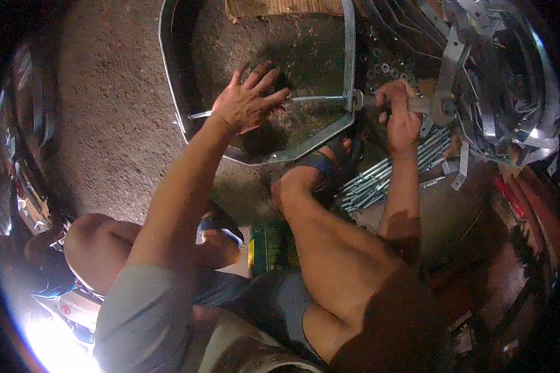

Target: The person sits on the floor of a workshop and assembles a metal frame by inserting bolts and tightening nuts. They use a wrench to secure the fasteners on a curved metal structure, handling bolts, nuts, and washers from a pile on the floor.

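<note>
We have our left hand [249, 101] spread above the middle of a bent grey metal frame [349, 53], its fingers fanned apart and its back toward us. A thin metal rod [317, 99] runs beneath that hand and crosses the inside of the frame from one side to the other, its left end poking out past the left band. We cannot tell whether the palm or the fingertips touch the rod. The frame sits on the rough brown floor [112, 93], and its upper part runs out of view.

Our right hand [399, 115] is just outside the frame's right side, its fingers curled over a blurred greyish bar [424, 104] roughly in line with the rod; we cannot tell how firmly they close on it. Near that hand we see scattered washers [385, 68], and beneath the right forearm lies a bundle of threaded rods [389, 166]. Farther right rises a tangled pile of metal strips [486, 116]. A piece of cardboard [280, 7] lies at the top edge. Our right foot, in a dark sandal [320, 163], is near the frame's lower right corner, and a green and yellow container [269, 248] stands between our legs
</note>
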`<state>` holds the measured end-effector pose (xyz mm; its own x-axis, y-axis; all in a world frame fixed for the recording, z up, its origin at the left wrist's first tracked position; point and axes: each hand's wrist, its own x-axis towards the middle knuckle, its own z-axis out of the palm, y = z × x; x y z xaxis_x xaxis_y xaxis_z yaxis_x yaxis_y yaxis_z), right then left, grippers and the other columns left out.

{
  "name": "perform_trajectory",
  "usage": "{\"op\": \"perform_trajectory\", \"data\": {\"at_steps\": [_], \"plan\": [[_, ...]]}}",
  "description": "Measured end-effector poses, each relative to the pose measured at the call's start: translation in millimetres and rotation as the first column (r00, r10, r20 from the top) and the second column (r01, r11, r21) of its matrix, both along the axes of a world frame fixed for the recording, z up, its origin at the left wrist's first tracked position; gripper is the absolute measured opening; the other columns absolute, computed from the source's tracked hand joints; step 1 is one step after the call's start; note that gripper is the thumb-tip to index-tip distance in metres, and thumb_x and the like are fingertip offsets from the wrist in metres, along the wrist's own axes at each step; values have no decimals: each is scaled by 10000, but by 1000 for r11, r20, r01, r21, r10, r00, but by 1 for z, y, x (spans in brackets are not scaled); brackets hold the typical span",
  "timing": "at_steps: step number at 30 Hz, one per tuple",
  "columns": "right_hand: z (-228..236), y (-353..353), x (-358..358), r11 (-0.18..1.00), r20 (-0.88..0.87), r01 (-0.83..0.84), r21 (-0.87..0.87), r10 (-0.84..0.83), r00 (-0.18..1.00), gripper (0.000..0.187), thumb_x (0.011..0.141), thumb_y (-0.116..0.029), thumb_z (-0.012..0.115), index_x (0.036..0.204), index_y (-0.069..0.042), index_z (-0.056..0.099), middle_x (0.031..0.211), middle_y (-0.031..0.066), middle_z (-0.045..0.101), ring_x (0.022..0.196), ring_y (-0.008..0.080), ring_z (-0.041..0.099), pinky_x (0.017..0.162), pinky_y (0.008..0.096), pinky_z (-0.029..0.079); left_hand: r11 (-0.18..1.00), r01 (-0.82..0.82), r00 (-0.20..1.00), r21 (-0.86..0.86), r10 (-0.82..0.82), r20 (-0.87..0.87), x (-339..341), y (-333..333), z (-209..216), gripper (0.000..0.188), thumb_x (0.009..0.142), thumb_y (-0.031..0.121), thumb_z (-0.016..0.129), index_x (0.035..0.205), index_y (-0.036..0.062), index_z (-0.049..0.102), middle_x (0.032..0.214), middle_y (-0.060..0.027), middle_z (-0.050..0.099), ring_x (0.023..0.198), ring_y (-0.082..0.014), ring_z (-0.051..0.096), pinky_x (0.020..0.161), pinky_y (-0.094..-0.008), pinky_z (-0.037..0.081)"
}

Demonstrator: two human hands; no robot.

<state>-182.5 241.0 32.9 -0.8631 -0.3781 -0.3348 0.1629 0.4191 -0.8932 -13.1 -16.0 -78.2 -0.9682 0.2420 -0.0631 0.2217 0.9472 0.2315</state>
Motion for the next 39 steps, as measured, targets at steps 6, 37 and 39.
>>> {"op": "perform_trajectory", "data": {"at_steps": [6, 37, 39], "plan": [[-1, -23, -26, 976, 156, -74, 207, 42, 987, 406, 1047, -474, 495, 908, -106, 593, 761, -13, 576, 623, 65, 475, 535, 238, 366, 997, 59, 966, 50, -70, 250, -3, 2, 4, 347, 977, 441, 549, 1231, 205, 549, 1136, -57, 608, 1156, -253, 571, 1067, -504, 352], [4, -5, 44, 989, -57, 66, -133, -74, 996, 445, 1077, -361, 418, 786, -57, 563, 745, 53, 581, 557, 110, 480, 511, 255, 392, 996, -57, 937, 65, 31, 347, 6, 3, -7, 362, 891, 381, 623, 1167, 155, 565, 878, -83, 694, 938, -314, 685, 965, -483, 450], [-5, -18, 9, 998, 36, -4, 56, 2, 999, 435, 1061, -404, 462, 801, -70, 565, 704, 15, 555, 555, 97, 464, 495, 263, 373, 996, -68, 939, 66, 42, 342, 11, 2, -6, 385, 880, 371, 639, 1186, 154, 555, 887, -85, 689, 956, -312, 681, 970, -478, 448]]}}
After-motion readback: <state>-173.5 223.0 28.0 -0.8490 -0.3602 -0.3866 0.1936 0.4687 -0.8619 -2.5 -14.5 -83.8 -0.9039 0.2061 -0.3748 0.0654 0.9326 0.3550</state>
